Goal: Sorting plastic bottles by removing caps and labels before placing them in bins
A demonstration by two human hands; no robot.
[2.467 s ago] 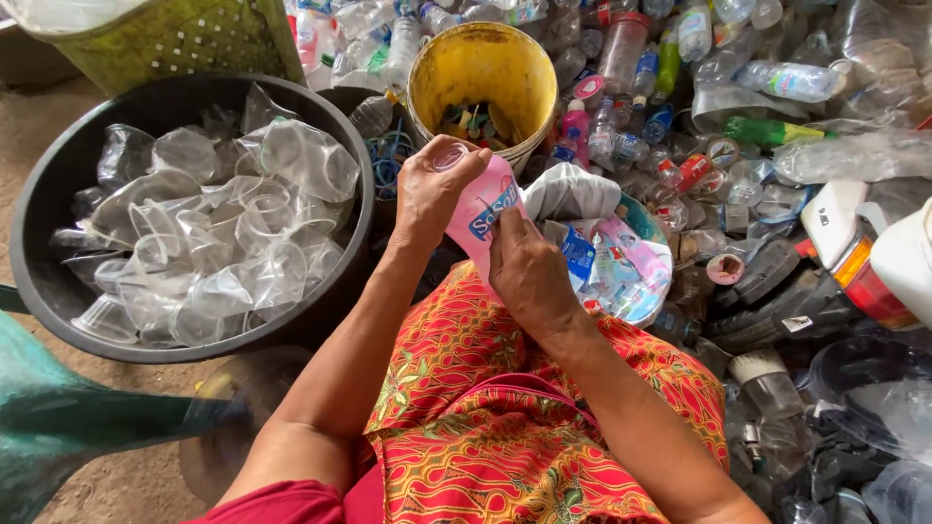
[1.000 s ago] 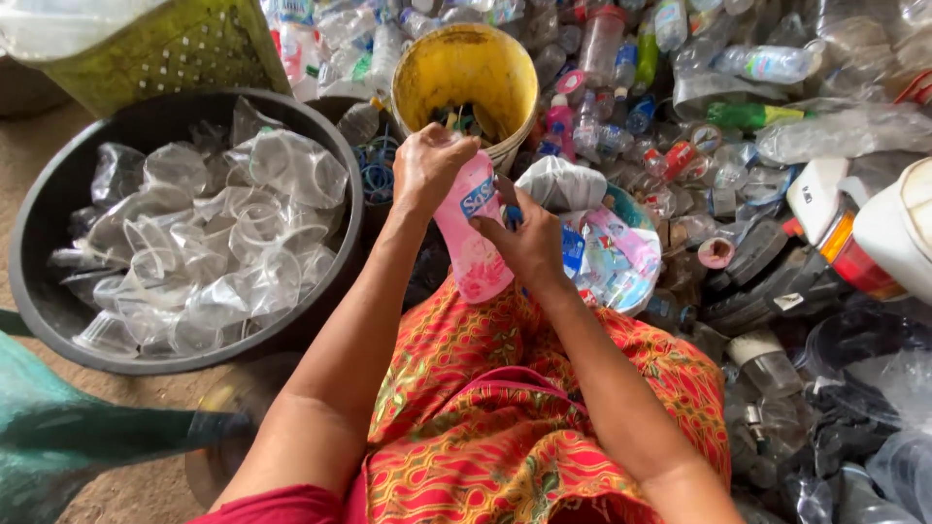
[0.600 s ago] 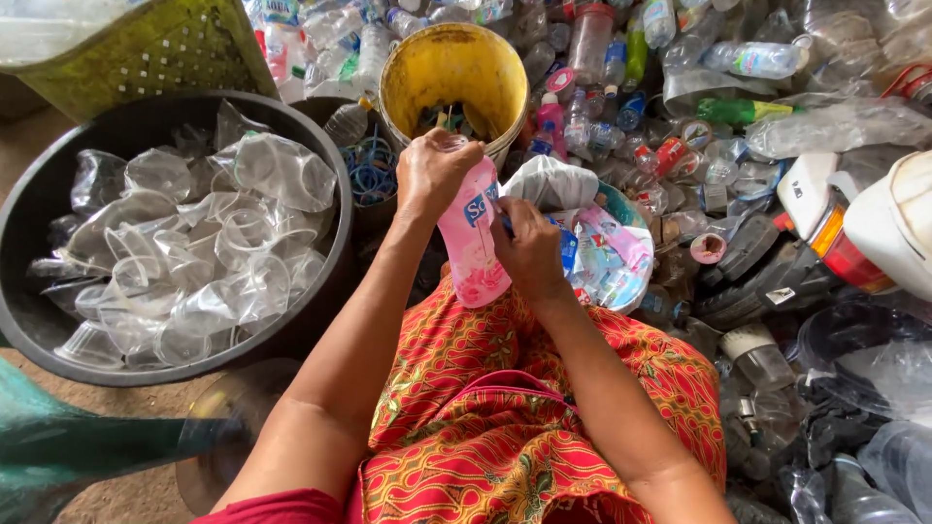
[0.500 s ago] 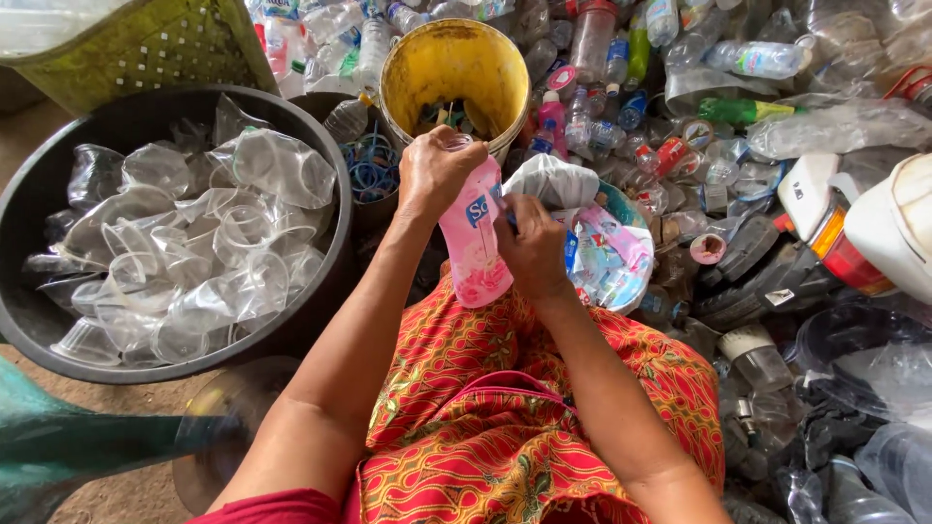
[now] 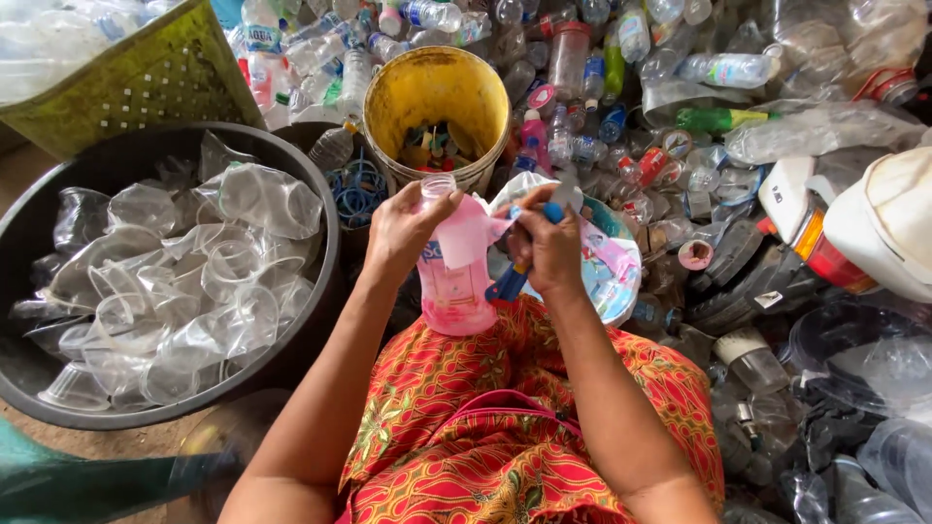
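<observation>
Head view, looking straight down: at the centre of the frame the left hand point(image 5: 403, 233) has its fingers clamped around the neck of a pink plastic bottle point(image 5: 454, 291), which stands upright over the lap in the red patterned cloth point(image 5: 505, 427). The right hand point(image 5: 549, 247), just beside it, has its fingers together on a blue-handled tool point(image 5: 510, 281) and pinches a strip of the pink label point(image 5: 466, 233) that hangs partly off the bottle. To the left sits a big black tub point(image 5: 320, 194) full of clear plastic cups point(image 5: 175, 281). At top centre there's a yellow bucket point(image 5: 437, 92) with coloured caps inside. The right side of the frame is a heap of mixed plastic bottles point(image 5: 718, 68).
</observation>
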